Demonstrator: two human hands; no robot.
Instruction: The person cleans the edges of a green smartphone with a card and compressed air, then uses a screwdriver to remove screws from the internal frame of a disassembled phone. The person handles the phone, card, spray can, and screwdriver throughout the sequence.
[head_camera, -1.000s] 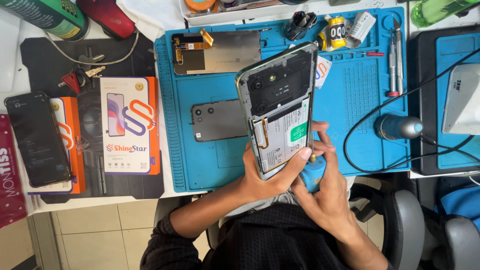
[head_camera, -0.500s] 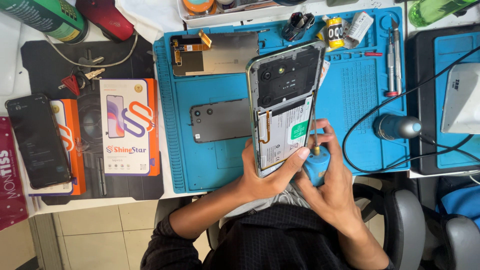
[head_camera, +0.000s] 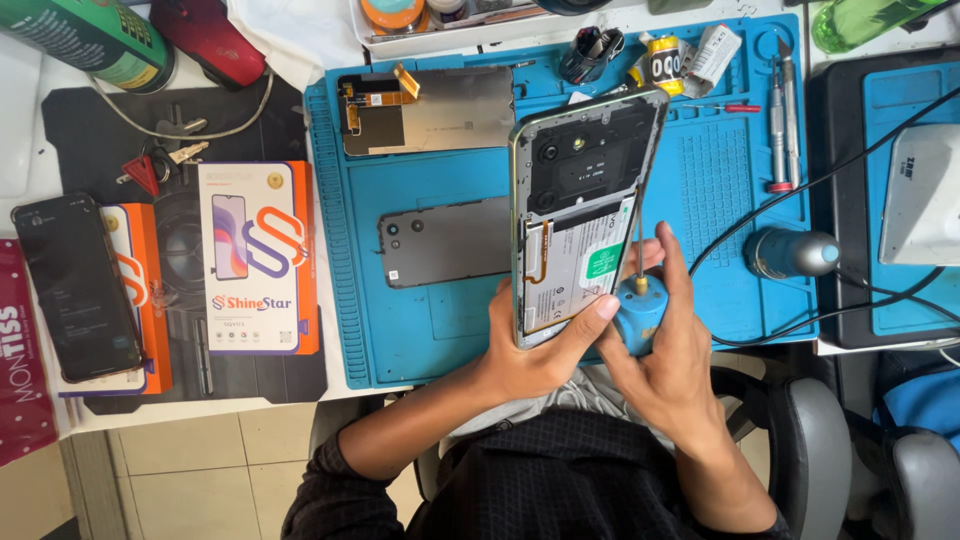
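My left hand (head_camera: 535, 350) grips the lower end of an opened phone (head_camera: 580, 200), whose back is off so the battery and black inner frame show. It is held upright above the blue work mat (head_camera: 700, 170). My right hand (head_camera: 668, 350) holds a blue-handled screwdriver (head_camera: 640, 310) with its thin shaft pointing up along the phone's right edge. The tip sits close to the middle of that edge. A grey phone back cover (head_camera: 440, 240) lies on the mat just left of the held phone.
A removed display panel (head_camera: 430, 110) lies at the mat's top. Boxed screen packs (head_camera: 255, 255) and a dark phone (head_camera: 75, 285) lie on the left. Tweezers and small screwdrivers (head_camera: 780, 120) rest at the right, beside a grey cylindrical tool (head_camera: 795, 252) with cables.
The phone has tilted and moved slightly right and up. My right hand has shifted the screwdriver up so its shaft stands along the phone's right edge.
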